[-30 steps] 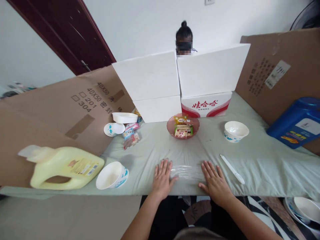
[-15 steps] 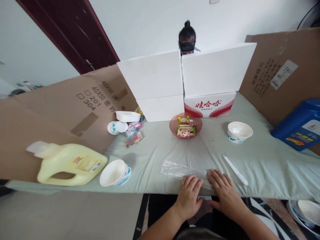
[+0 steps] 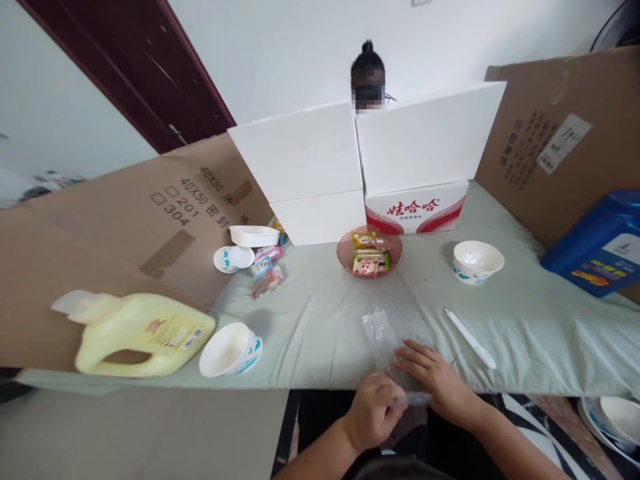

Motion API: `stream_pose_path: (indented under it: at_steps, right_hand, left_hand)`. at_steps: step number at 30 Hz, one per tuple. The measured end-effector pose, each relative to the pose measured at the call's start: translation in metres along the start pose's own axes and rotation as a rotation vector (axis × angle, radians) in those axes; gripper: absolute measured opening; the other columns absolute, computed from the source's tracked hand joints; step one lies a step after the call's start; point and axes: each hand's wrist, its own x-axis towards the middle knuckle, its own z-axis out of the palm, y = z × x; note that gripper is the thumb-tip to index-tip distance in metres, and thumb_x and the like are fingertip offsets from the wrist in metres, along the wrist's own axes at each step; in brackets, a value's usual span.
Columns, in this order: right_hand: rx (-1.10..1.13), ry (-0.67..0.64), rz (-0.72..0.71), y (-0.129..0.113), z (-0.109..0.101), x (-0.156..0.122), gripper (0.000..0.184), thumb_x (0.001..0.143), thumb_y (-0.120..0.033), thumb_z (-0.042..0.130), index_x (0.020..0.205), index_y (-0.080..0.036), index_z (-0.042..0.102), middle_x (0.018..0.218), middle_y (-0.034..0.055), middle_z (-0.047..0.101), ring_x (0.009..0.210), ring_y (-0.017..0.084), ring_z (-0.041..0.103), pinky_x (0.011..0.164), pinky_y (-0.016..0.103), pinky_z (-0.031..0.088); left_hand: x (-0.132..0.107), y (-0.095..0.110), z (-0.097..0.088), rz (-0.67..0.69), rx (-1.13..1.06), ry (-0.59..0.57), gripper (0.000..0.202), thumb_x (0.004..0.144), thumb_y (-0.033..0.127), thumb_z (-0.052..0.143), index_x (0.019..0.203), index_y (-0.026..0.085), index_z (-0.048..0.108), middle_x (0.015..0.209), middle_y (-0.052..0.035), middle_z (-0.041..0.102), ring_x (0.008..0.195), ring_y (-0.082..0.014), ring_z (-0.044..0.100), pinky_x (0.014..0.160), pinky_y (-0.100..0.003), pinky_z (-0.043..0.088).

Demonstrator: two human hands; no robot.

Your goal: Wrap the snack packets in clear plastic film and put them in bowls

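A clear plastic bag (image 3: 376,327) lies at the front edge of the cloth-covered table (image 3: 305,333), with one end gathered near my body. My left hand (image 3: 376,408) is closed on that end, just off the table edge. My right hand (image 3: 440,383) lies on the bag with its fingers stretched out and resting over the film. To its right is a white utility knife (image 3: 469,339). Beyond the bag stands a pink glass bowl (image 3: 345,257) holding several wrapped snacks (image 3: 371,259).
Paper bowls stand at the right (image 3: 477,263) and near left (image 3: 231,350). A yellow jug (image 3: 145,333) lies at left; a blue bottle (image 3: 595,243) leans at right. Wrapped snacks (image 3: 267,270) lie beside a cardboard wall (image 3: 190,200). White boxes (image 3: 315,160) screen a blindfolded person (image 3: 368,80).
My left hand has drawn back and closed on the bag's near end, pulling it over the table edge. The bag has turned lengthwise, and my right hand has shifted slightly left.
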Motion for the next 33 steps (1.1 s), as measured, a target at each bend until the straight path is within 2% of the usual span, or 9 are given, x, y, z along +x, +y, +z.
stream_pose_path:
  at_steps: [3,6,11,14,17,19,24,30,33]
  right_hand:
    - [0.015,-0.01,0.045,0.0,0.006,0.013,0.061,0.065,-0.002,0.043,0.12,-0.021,0.061,0.121,0.0083,0.063,0.125,0.025,0.045,0.103,0.046,0.037]
    - [0.037,0.059,0.152,0.003,0.014,0.02,0.069,0.065,-0.003,0.04,0.131,-0.017,0.051,0.116,0.0114,0.063,0.113,0.025,0.052,0.097,0.045,0.04]
    - [0.125,0.121,0.23,0.007,0.022,0.024,0.073,0.073,-0.004,0.036,0.144,-0.015,0.032,0.104,0.0091,0.064,0.103,0.022,0.055,0.093,0.042,0.041]
    - [0.144,0.13,0.232,0.004,0.02,0.024,0.071,0.074,-0.004,0.038,0.143,-0.018,0.034,0.102,0.0079,0.064,0.101,0.022,0.055,0.092,0.041,0.041]
    - [0.154,0.12,0.193,-0.001,0.014,0.024,0.066,0.075,-0.007,0.044,0.14,-0.021,0.041,0.104,0.0075,0.064,0.104,0.023,0.054,0.092,0.041,0.041]
    - [0.156,0.129,0.179,-0.004,0.012,0.024,0.057,0.078,-0.012,0.051,0.134,-0.022,0.048,0.106,0.0082,0.063,0.105,0.024,0.054,0.092,0.042,0.041]
    - [0.185,0.236,0.212,-0.006,0.019,0.026,0.047,0.085,-0.028,0.058,0.131,-0.022,0.051,0.101,0.0093,0.064,0.1,0.024,0.056,0.09,0.044,0.044]
    - [0.201,0.301,0.205,-0.006,0.028,0.026,0.038,0.088,-0.021,0.05,0.126,-0.023,0.056,0.088,0.0059,0.062,0.086,0.02,0.059,0.082,0.037,0.049]
    - [0.144,0.285,0.219,-0.007,0.028,0.027,0.027,0.09,-0.02,0.047,0.111,-0.021,0.065,0.085,0.0061,0.064,0.085,0.02,0.059,0.078,0.036,0.049]
  left_hand:
    - [0.011,-0.009,-0.01,-0.171,0.071,0.007,0.024,0.096,0.027,0.04,0.088,0.019,0.061,0.073,-0.0045,0.066,0.068,-0.0176,0.061,0.066,-0.03,0.048]
    - [0.031,-0.027,-0.018,-0.356,0.229,0.078,0.019,0.094,0.025,0.046,0.09,0.018,0.063,0.078,-0.0055,0.068,0.074,-0.0202,0.062,0.07,-0.033,0.048]
    - [0.056,-0.055,-0.015,-0.484,0.418,0.071,0.01,0.083,0.022,0.064,0.074,0.018,0.063,0.073,-0.0043,0.067,0.076,-0.0228,0.06,0.077,-0.04,0.047]
    - [0.055,-0.062,-0.008,-0.542,0.397,0.104,0.012,0.078,0.021,0.07,0.088,0.017,0.064,0.07,-0.0024,0.065,0.078,-0.023,0.059,0.078,-0.039,0.047]
    - [0.048,-0.064,-0.003,-0.555,0.315,0.193,0.043,0.076,0.018,0.069,0.117,0.016,0.055,0.07,0.0008,0.062,0.078,-0.0208,0.059,0.08,-0.038,0.048]
    - [0.044,-0.064,-0.002,-0.533,0.283,0.237,0.051,0.077,0.016,0.066,0.125,0.016,0.048,0.071,0.0022,0.059,0.076,-0.019,0.058,0.08,-0.037,0.048]
    - [0.042,-0.063,-0.003,-0.432,0.341,0.196,0.043,0.084,0.015,0.056,0.126,0.018,0.049,0.075,-0.0004,0.058,0.077,-0.0203,0.056,0.078,-0.038,0.048]
    - [0.042,-0.064,-0.005,-0.361,0.39,0.191,0.044,0.088,0.013,0.046,0.132,0.019,0.047,0.088,-0.0049,0.061,0.083,-0.0215,0.055,0.079,-0.038,0.048]
    - [0.042,-0.061,-0.003,-0.368,0.442,0.167,0.036,0.085,0.008,0.048,0.118,0.019,0.058,0.087,-0.0055,0.059,0.085,-0.0219,0.053,0.08,-0.039,0.048]
